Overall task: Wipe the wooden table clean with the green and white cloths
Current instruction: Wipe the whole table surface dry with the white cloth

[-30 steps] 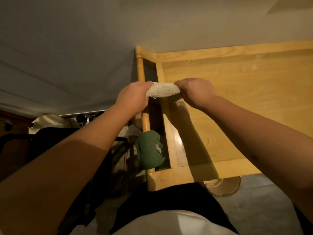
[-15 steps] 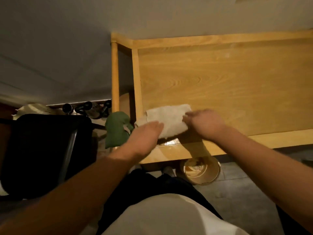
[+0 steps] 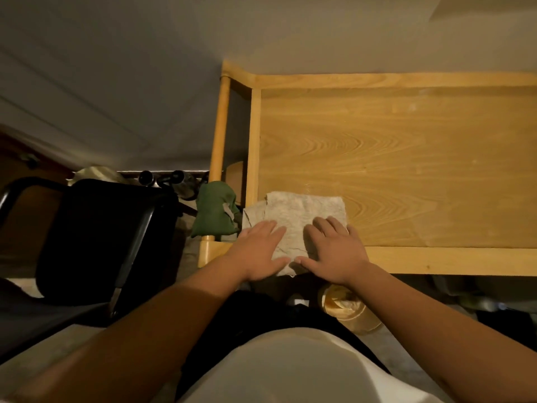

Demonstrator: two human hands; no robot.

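Observation:
The white cloth lies spread flat on the near left corner of the wooden table. My left hand rests palm down on the cloth's left part, fingers spread. Beside it, my right hand presses flat on the cloth's right part. The thumbs almost touch at the cloth's near edge. The green cloth hangs bunched over the wooden side rail just left of the table top, apart from both hands.
A black chair stands to the left of the table. A round tan bin sits on the floor under the table's near edge. The table's far edge meets a grey wall. Dark bottles stand on the floor behind the chair.
The rolled white cloth was held up between both hands; since then it has been lowered to the table's near left corner and spread out, and both palms now lie flat on it.

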